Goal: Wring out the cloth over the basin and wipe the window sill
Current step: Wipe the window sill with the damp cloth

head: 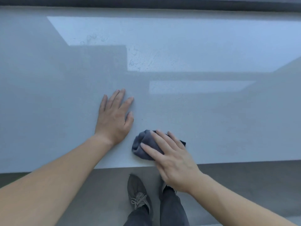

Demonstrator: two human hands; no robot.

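Note:
A wide, glossy pale grey window sill [211, 119] fills most of the view. A crumpled dark grey cloth [142, 144] lies on it close to the front edge. My right hand [171, 159] presses flat on top of the cloth, fingers spread and pointing up-left. Left of the cloth, my left hand [114, 116] rests palm down on the bare sill with fingers apart, holding nothing. Wet smears and droplet rings [140, 59] show on the sill farther back. No basin is in view.
A dark window frame [146, 2] runs along the top edge. Below the sill's front edge lies a grey floor [244, 185], with my shoes [138, 194] and dark trousers near the bottom centre.

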